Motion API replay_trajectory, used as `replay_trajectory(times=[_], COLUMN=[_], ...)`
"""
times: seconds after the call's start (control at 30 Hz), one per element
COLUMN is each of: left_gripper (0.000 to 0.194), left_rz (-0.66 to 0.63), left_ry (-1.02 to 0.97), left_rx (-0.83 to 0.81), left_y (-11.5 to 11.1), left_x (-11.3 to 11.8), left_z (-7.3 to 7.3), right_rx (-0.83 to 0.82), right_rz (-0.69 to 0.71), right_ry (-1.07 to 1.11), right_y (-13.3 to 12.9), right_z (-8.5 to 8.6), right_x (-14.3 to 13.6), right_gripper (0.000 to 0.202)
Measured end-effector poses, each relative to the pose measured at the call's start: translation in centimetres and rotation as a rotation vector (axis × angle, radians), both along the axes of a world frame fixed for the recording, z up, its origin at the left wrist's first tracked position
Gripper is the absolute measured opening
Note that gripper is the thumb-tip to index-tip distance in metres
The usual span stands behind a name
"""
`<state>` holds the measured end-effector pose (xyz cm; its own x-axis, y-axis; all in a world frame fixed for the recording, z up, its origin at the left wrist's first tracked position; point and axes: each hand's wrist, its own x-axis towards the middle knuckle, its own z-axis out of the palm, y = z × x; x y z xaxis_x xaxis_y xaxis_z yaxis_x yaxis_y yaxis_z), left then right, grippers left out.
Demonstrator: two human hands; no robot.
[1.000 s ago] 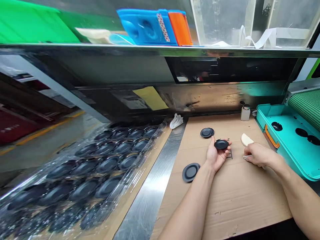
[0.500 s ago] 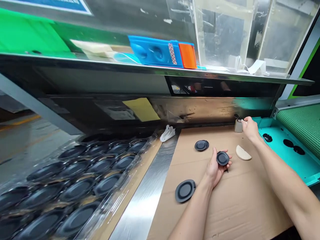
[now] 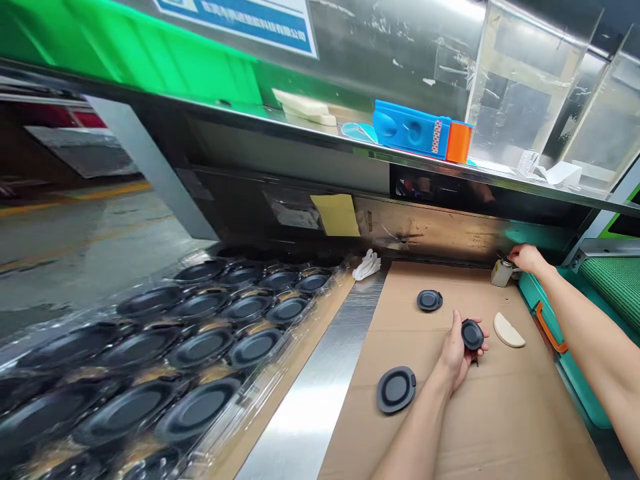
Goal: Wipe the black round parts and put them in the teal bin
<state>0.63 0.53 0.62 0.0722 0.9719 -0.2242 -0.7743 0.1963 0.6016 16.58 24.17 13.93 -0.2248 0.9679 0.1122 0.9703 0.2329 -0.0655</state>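
A small black round lid [image 3: 472, 335] lies in my left hand [image 3: 456, 350], with the fingers curled round it from below and the thumb at its side. A thin dark tip sticks out beneath the palm. My right hand [image 3: 528, 259] is at the top of a small whitish bottle [image 3: 501, 272] by the back wall. Its fingers are closed there, and what they grip is too small to make out. Two similar black lids lie on the cardboard, one farther back [image 3: 429, 300] and one nearer me [image 3: 397, 390]. Beside my left hand lies a cream half-round pad [image 3: 509, 330].
A clear plastic tray [image 3: 235, 407] of several black round parts stands left of the metal strip [image 3: 310, 393]. A crumpled white cloth [image 3: 367, 265] lies at the back. Rightward are a teal bin [image 3: 583, 383] with an orange handle and a green conveyor belt [image 3: 613, 283]. A shelf overhangs the back.
The view has swung so the scene sits farther right. Black discs seen in the teal area earlier no longer show; an orange handle does. The left hand still holds the lid; the right stays at the bottle.
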Motion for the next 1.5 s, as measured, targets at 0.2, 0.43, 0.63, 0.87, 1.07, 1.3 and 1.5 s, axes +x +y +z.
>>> replay_trajectory(times=[0.2,0.43,0.63,0.87,1.07,1.3,1.5], left_gripper=[0.049,0.045,0.053,0.058,0.057,0.057,0.056], left_rz=[0.003,0.032,0.05,0.021,-0.131,-0.196,-0.19], left_ry=[-0.066,0.003,0.208,0.5,0.72,0.88,0.919], left_rx=[-0.038,-0.022,-0.008,-0.014,-0.002,-0.026,-0.039], left_y=[-0.1,-0.4,-0.4,-0.4,-1.3,-1.6,-1.4], left_x=[-0.6,-0.6,0.5,0.9,0.9,1.4,1.4], left_z=[0.3,0.6,0.2,-0.7,1.1,2.2,1.8], right_rx=[0.056,0.013,0.074,0.106,0.068,0.031,0.035], right_rz=[-0.015,0.352,0.542,0.606,0.587,0.651,0.66], right_ry=[0.073,0.378,0.438,0.246,0.04,0.089,0.116], right_y=[-0.9,-10.7,-20.4,-21.0,-21.2,-20.6,-20.2], right_z=[1.2,-2.1,-7.7,-9.3,-8.4,-8.7,-9.6], right_x=[-0.6,-2.1,-1.7,-1.3,-1.0,-0.4,-0.6], right_gripper=[0.023,0.038,0.034,0.028,0.024,0.022,0.023])
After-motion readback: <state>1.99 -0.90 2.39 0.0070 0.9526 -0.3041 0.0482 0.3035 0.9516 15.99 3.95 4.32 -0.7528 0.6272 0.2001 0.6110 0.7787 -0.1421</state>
